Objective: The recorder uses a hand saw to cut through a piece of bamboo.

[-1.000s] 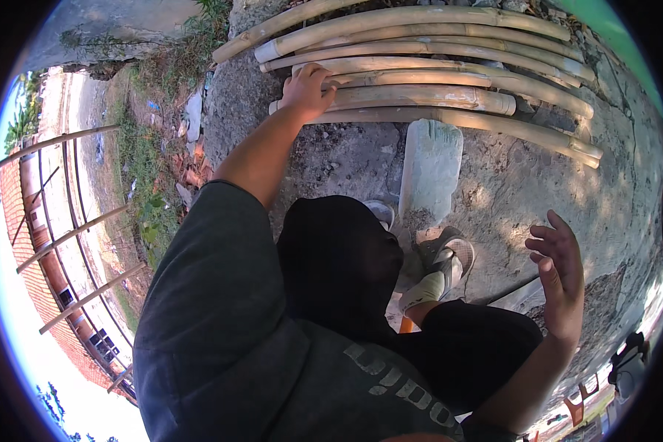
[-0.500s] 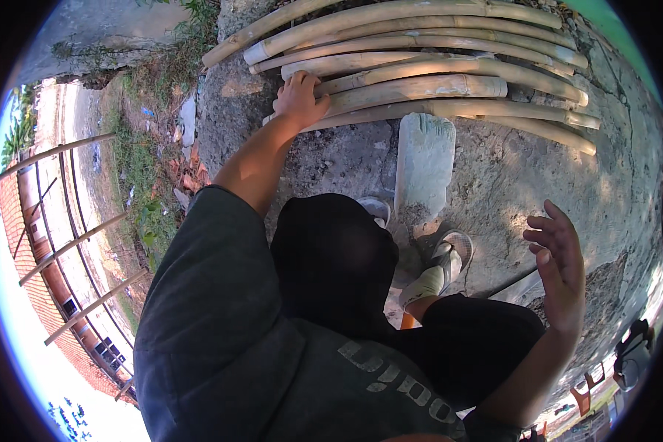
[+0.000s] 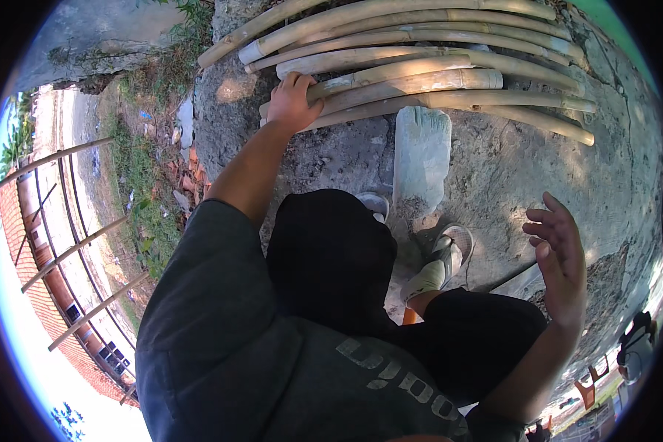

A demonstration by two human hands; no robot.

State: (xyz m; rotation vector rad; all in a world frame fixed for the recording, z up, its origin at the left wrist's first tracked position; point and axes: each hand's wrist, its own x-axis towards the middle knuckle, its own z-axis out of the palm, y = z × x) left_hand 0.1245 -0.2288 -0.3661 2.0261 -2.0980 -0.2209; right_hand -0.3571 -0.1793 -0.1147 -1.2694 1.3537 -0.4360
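Note:
Several pale bamboo poles [image 3: 412, 88] lie side by side on the ground at the far side, running roughly left to right. My left hand [image 3: 293, 103] is closed over the left end of one of the nearer poles, and the fingers cover that end. My right hand [image 3: 561, 254] hangs in the air at the right, fingers apart and slightly bent, with nothing in it. A pale, worn flat block [image 3: 423, 158] lies between the poles and my feet, its far end close against the nearest pole.
Rough cracked concrete [image 3: 516, 169] spreads around the poles. My sandalled foot [image 3: 453, 247] rests just nearer than the block. Grass [image 3: 136, 162] and broken rubble [image 3: 191, 173] border the left side, with a rail fence [image 3: 74, 250] beyond. Chairs [image 3: 586, 390] stand at the lower right.
The poles around my left hand have shifted slightly, and the ends beside the middle overlap differently. My left hand stays at the left end. My right hand has hardly moved.

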